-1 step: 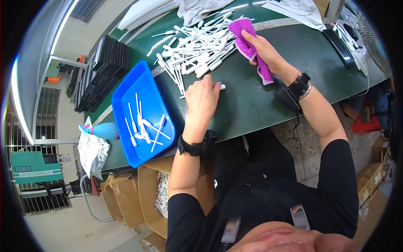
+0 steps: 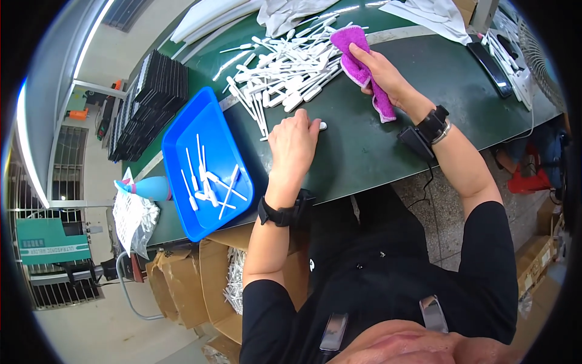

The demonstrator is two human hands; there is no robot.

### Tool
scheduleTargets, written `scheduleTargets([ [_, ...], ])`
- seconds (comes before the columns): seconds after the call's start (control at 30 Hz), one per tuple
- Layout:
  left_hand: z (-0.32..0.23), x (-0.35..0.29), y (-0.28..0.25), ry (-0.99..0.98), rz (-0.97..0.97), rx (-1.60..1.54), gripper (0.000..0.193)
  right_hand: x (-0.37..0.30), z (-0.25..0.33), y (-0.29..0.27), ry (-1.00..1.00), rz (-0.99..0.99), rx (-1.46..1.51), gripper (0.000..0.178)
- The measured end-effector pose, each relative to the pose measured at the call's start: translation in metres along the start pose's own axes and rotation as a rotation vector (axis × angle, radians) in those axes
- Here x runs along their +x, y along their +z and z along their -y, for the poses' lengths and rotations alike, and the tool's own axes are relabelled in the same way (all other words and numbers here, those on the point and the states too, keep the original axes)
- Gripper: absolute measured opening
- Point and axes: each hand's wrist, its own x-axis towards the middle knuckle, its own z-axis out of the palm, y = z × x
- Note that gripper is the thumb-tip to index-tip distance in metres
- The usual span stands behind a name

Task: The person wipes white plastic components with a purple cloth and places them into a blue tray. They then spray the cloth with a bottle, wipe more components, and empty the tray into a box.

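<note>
My left hand is closed over the green tabletop, just below the pile. The thick end of a white plastic stick pokes out by its thumb; the fingers hide the rest. My right hand grips a folded purple cloth, raised over the table to the right of the pile. Ahead of my left hand lies a loose heap of white plastic sticks, each with a thicker handle and a thin stem. On my left, a blue tray contains several similar sticks.
Black trays are stacked beyond the blue tray. A light-blue bottle and a clear plastic bag sit by its left side. Below the table edge stands a cardboard box. A dark, flat, elongated object and a fan are at right.
</note>
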Motion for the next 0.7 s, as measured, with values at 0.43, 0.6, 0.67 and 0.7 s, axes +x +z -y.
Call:
scheduleTargets([
  [0.43,0.001,-0.008,-0.003,0.041,-0.045,-0.178,0.033,0.001,-0.001,0.000,-0.024,0.008,-0.033,0.041],
  [0.6,0.001,0.012,-0.006,-0.019,-0.231,-0.454,0.025,0.000,-0.001,0.002,-0.021,-0.008,-0.043,0.040],
  [0.67,0.002,0.019,-0.003,-0.023,-0.318,-0.495,0.025,0.000,0.001,0.003,-0.014,0.001,-0.042,0.040],
  [0.7,-0.001,0.023,-0.001,-0.045,-0.361,-0.603,0.028,0.001,0.001,0.003,-0.028,0.002,-0.045,0.040],
])
